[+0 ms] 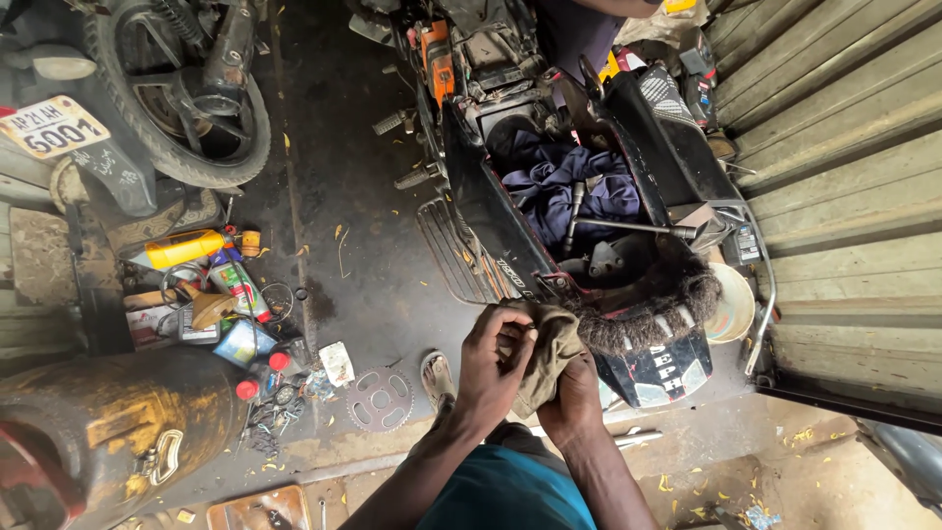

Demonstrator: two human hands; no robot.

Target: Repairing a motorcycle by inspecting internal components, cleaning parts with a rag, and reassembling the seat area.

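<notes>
Both my hands are bunched around a dirty olive-brown rag [551,353] at the middle of the view. My left hand [498,365] grips its left side with curled fingers. My right hand [572,397] holds it from beneath. Just beyond them stands a black motorcycle [510,236] with its seat off, showing a blue cloth [569,186] and a metal T-wrench [628,228] lying in the open bay. A furry seat edge [648,319] hangs at its rear. My foot in a sandal [438,378] rests on the floor.
A chain sprocket [380,399] lies on the dark floor by my foot. Spray cans, bottles and small parts [221,285] clutter the left. A motorcycle wheel [186,98] stands upper left, a rusty cylinder [108,422] lower left, a metal shutter [844,196] on the right.
</notes>
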